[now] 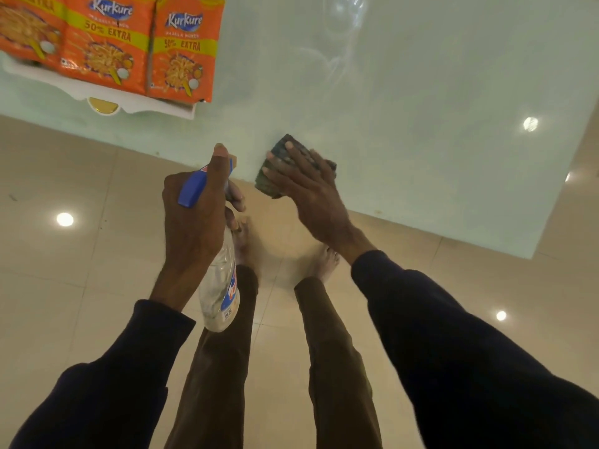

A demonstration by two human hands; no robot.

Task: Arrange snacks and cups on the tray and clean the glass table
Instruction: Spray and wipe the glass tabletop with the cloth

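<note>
Left hand [194,215] grips spray bottle [220,286]; right hand [311,186] flat, pressing cloth [280,145] on tabletop [421,140], right of tray [107,103]. Risk: leftward wipe could nudge tray, tipping snack packets [181,53] off the edge.

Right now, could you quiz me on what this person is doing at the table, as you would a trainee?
1. True or false: the left hand grips a spray bottle.
2. What does the right hand press on the glass table? A) a cup B) a folded dark cloth C) a spoon
3. Fill in: the Kurkure packets lie on a white ____.

Key: 1 true; 2 B; 3 tray.
</note>
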